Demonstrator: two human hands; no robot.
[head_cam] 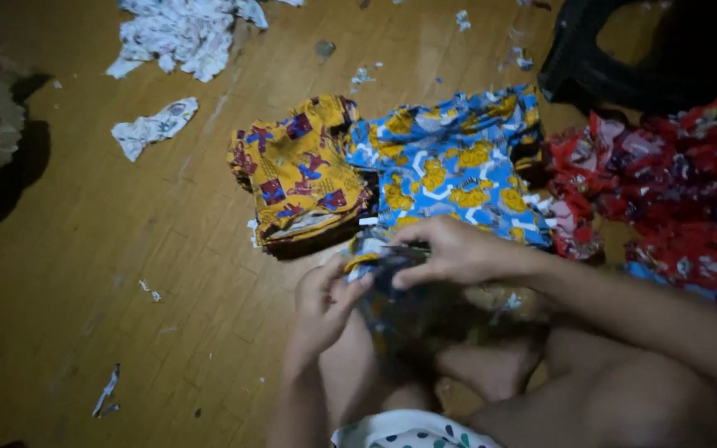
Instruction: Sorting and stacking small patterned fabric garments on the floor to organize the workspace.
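Note:
My left hand (pixel 325 300) and my right hand (pixel 450 251) both grip a small piece of blue and yellow printed cloth (pixel 404 303) held low over my lap. The left fingers pinch its left edge; the right hand lies across its top. Just beyond my hands, a folded stack of yellow printed cloth (pixel 299 170) sits on the wooden floor (pixel 101 249), with a stack of blue and yellow printed cloth (pixel 454 162) to its right, touching it.
A heap of red printed cloth (pixel 674 182) lies at the right. White cloth scraps (pixel 180 33) are piled at the far left, one smaller white scrap (pixel 153 126) nearer, with tiny offcuts scattered about. A dark object (pixel 616 58) stands at the top right.

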